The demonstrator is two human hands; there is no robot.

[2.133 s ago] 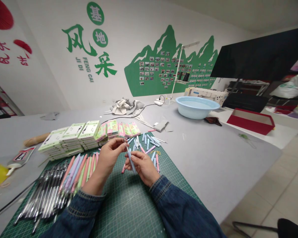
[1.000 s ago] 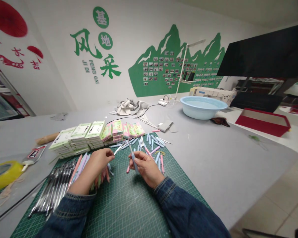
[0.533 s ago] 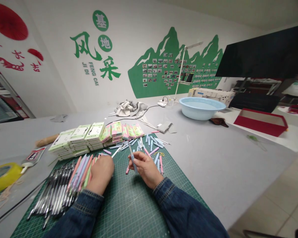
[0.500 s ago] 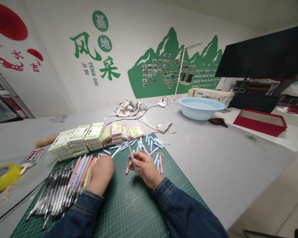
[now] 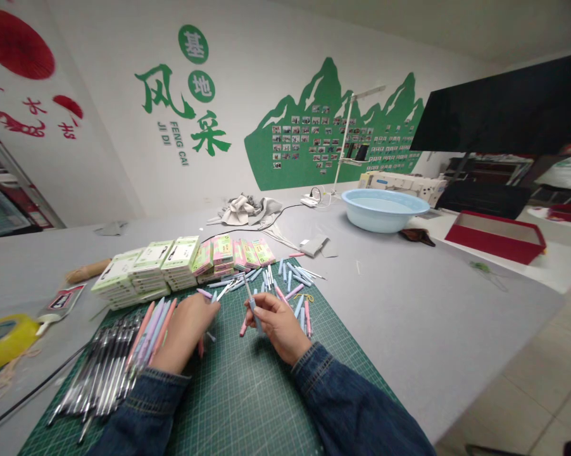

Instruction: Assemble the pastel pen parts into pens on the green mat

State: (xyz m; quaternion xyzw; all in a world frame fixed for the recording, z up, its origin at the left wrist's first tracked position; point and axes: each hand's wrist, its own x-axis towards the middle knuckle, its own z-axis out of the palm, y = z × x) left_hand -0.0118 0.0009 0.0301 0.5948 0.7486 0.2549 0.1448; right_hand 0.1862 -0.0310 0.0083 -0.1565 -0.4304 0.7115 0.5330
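My left hand (image 5: 189, 324) is closed over the cutting mat (image 5: 247, 386), beside a row of coloured pens (image 5: 153, 326). A light-blue pen part (image 5: 214, 296) shows at its fingertips, mostly hidden by the fingers. A reddish pen end shows just below that hand. In my right hand (image 5: 276, 322), thumb and fingers pinch a light-blue pen barrel (image 5: 254, 306) with a thin refill sticking up from it. A pink pen part (image 5: 243, 327) shows beside those fingers. Behind both hands lie loose blue and pink barrels (image 5: 290, 275) and white refills (image 5: 225, 290).
Black-capped clear pens (image 5: 100, 364) lie at the left. White-green boxes (image 5: 147, 266) and pink-green boxes (image 5: 223, 249) are stacked behind. Yellow tape (image 5: 14, 342) and a glue tube (image 5: 60, 304) lie far left. A blue basin (image 5: 383, 215) and red box (image 5: 497, 236) stand at the right.
My left hand has shifted slightly left, uncovering less of the pen row's right side; a light-blue part now shows at its fingertips. My right hand keeps its hold, nearly still.
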